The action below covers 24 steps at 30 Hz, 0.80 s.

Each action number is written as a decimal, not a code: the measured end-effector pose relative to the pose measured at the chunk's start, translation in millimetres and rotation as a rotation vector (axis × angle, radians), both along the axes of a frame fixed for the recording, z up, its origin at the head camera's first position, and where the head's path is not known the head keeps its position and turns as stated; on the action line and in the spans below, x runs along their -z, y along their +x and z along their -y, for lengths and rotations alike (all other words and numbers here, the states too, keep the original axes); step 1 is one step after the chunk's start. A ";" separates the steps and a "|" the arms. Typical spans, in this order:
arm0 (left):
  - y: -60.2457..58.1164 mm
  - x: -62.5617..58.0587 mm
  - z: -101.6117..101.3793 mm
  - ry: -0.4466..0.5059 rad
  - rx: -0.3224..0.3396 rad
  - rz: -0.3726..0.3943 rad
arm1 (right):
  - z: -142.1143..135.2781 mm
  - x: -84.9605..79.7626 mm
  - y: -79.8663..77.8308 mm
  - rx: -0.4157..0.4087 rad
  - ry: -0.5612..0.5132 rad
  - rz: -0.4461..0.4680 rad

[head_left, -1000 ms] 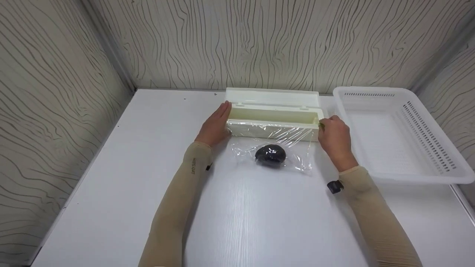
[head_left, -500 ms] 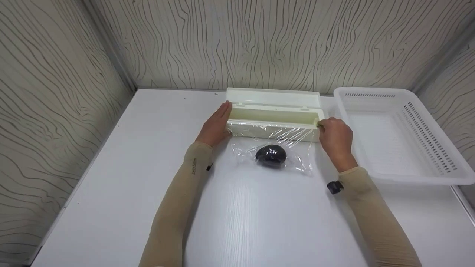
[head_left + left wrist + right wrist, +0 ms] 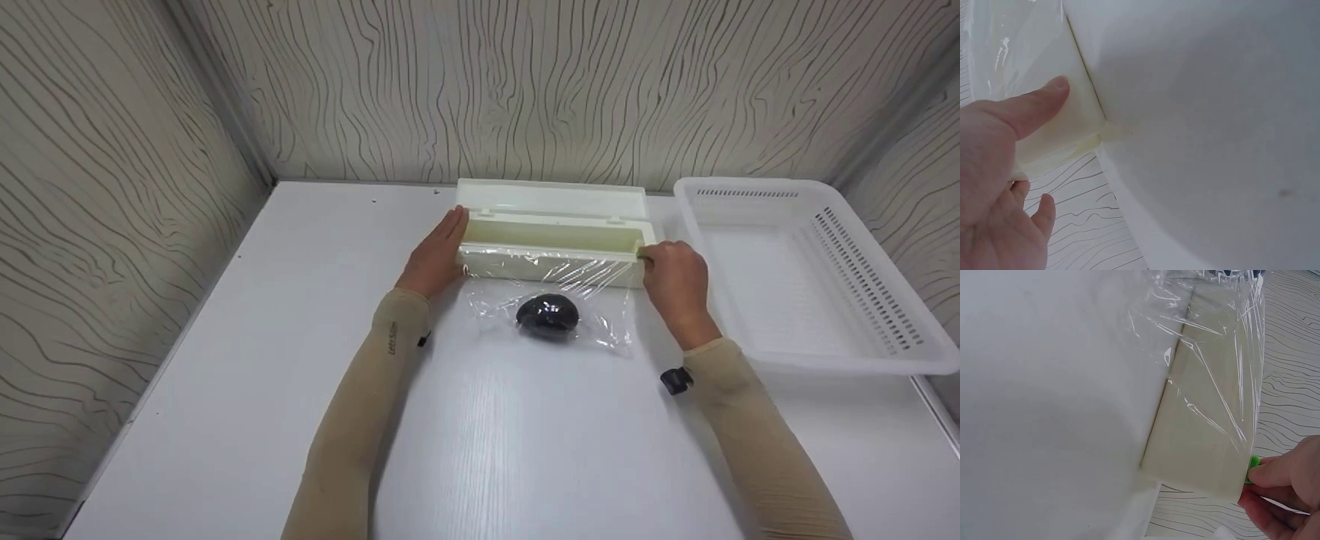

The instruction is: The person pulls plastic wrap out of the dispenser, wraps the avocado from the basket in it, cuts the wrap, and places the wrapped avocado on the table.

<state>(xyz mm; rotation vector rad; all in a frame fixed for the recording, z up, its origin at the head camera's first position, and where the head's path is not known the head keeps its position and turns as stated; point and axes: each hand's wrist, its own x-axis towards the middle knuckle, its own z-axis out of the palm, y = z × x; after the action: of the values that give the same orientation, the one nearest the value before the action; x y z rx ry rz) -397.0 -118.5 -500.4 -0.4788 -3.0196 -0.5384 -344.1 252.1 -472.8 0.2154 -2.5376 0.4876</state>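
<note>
A long cream plastic wrap dispenser [image 3: 551, 268] stands at the back of the table with its lid [image 3: 551, 198] raised. Clear plastic wrap [image 3: 600, 289] runs from it over its front and across a dark, shiny oval object [image 3: 548, 314], whose kind I cannot tell. My left hand [image 3: 433, 259] holds the dispenser's left end, thumb [image 3: 1039, 107] on the front face and fingers at the end. At the right end, my right hand [image 3: 677, 285] pinches a small green slider [image 3: 1253, 469] between thumb and finger, by the upper front edge.
A white perforated plastic basket [image 3: 840, 358] stands on the right, close beside my right hand. Wood-patterned panels [image 3: 480, 90] rise behind the white table [image 3: 480, 450] and at its sides.
My right hand has shifted slightly with the green slider, a little to the left along the dispenser's end. My left hand, the dispenser, the wrap and the dark object stay in place.
</note>
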 end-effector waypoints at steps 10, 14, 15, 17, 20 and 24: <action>-0.5 -0.5 -2.9 -0.007 0.011 -0.018 | 0.9 1.4 -0.1 -0.011 0.033 -0.031; -1.6 0.0 -3.3 0.003 0.005 -0.012 | 2.5 1.3 -0.1 -0.014 0.034 -0.036; -1.8 0.4 -3.4 0.008 0.006 -0.010 | 2.8 1.4 -0.2 -0.014 0.032 -0.034; -2.1 0.8 -3.4 0.013 0.006 -0.007 | 3.7 1.5 0.1 -0.020 0.027 -0.032; -2.5 1.2 -3.4 0.010 0.016 -0.017 | 5.9 1.8 0.7 -0.033 0.028 -0.027; -1.9 0.7 -3.0 0.016 0.023 -0.022 | 10.1 2.7 0.9 -0.045 0.039 -0.012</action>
<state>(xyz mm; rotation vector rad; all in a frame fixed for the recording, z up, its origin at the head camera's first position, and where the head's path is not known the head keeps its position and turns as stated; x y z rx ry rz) -398.9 -115.5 -501.0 -0.5157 -2.9904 -0.5542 -343.2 242.0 -475.5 0.2897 -2.5370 0.4533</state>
